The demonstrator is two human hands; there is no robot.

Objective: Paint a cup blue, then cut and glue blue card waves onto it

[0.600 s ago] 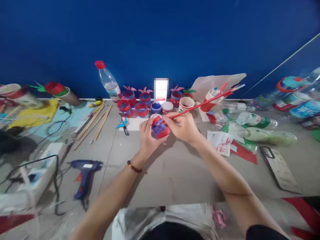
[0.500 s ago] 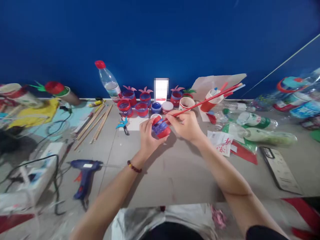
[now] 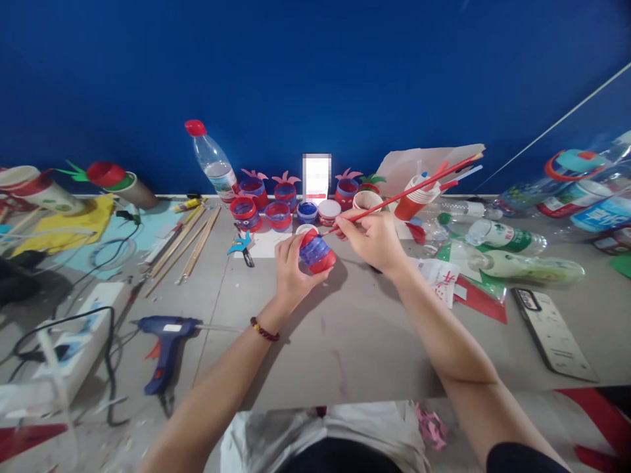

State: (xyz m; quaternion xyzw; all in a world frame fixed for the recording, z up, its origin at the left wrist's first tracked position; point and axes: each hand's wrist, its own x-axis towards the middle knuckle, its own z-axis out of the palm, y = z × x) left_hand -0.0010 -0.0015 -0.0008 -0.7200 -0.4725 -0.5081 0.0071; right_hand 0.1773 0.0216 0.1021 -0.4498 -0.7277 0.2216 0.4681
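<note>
My left hand (image 3: pixel 290 270) is closed around a small red cup (image 3: pixel 323 261) with a blue painted band, which it holds tilted above the table. In my right hand (image 3: pixel 378 240) is a long red paintbrush (image 3: pixel 414 190), pinched near its lower end. The brush tip is close to the upper right of the cup; whether it touches cannot be made out. Just beyond the hands stand an open jar of blue paint (image 3: pixel 307 211), a jar with a pale lid (image 3: pixel 330 210) and a white paper cup (image 3: pixel 367 202).
Red-and-blue cups (image 3: pixel 279 215) line the back. A tall plastic bottle (image 3: pixel 217 167) leans there. On the left are wooden sticks (image 3: pixel 200 253), a glue gun (image 3: pixel 170 341) and a power strip (image 3: pixel 93 328). Plastic bottles (image 3: pixel 513 238) and a phone (image 3: pixel 555 335) lie right.
My right hand has shifted slightly right, drawing the brush tip back from the middle of the blue band. The left hand and cup stay nearly in place.
</note>
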